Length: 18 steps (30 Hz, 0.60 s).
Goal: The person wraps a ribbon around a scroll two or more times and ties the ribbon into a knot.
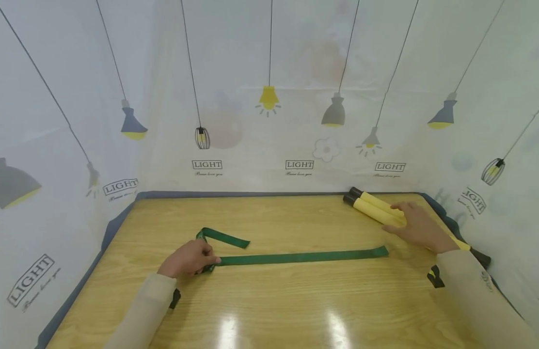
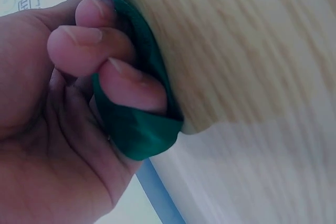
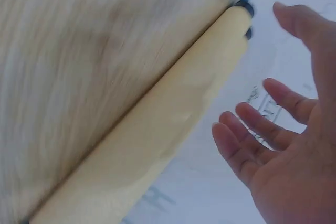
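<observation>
A long green ribbon [image 1: 295, 258] lies stretched across the table, its far end slightly raised on the right. At its left end my left hand [image 1: 188, 257] grips it with curled fingers, and a second stretch of it folds up behind the hand. The left wrist view shows the green ribbon [image 2: 142, 135] looped round the fingers [image 2: 139, 90]. Over at the right, my right hand [image 1: 415, 225] is above two yellow rods with black ends [image 1: 374, 208], fingers spread. In the right wrist view that hand [image 3: 289, 145] holds nothing and stands apart from the yellow rod [image 3: 152, 124].
The wooden table [image 1: 274, 310] has a dark blue edge [image 1: 252, 195] along the back and sides. White sheeting [image 1: 252, 63] printed with hanging lamps rises on three sides. The yellow rods lie slantwise near the table's right edge.
</observation>
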Each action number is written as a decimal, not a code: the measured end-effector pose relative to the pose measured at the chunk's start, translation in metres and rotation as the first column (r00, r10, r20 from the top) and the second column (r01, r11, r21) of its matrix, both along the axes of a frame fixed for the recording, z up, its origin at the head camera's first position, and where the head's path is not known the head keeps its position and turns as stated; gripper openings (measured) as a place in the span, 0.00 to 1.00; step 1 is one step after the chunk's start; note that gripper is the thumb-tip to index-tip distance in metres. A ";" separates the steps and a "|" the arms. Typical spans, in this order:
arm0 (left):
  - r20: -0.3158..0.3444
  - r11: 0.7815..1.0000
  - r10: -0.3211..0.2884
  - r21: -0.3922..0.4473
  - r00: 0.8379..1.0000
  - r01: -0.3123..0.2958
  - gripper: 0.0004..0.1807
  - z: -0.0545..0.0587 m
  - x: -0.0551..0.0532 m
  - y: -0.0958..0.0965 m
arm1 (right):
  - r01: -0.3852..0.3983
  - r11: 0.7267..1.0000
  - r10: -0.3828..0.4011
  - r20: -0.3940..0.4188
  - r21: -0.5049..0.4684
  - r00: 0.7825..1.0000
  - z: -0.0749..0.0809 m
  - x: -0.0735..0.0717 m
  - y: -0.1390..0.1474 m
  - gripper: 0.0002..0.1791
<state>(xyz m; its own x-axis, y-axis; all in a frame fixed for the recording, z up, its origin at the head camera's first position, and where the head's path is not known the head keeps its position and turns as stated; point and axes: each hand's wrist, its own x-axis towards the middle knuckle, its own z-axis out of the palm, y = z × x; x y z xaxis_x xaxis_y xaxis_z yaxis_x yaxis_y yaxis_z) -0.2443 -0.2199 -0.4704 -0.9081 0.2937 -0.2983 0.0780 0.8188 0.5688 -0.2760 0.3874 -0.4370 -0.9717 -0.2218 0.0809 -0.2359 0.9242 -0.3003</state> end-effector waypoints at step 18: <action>-0.029 1.000 -0.009 -0.012 1.000 0.009 0.17 0.002 0.003 0.001 | 0.018 0.989 -0.060 0.278 0.148 0.959 -0.026 -0.038 0.042 0.67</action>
<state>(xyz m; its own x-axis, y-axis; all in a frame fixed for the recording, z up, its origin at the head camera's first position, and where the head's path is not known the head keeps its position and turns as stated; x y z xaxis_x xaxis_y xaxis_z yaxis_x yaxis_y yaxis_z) -0.2413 -0.2188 -0.4687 -0.9137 0.2986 -0.2756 0.1015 0.8244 0.5568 -0.3135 0.4296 -0.4631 -0.9586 -0.1724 -0.2267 -0.1238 0.9691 -0.2134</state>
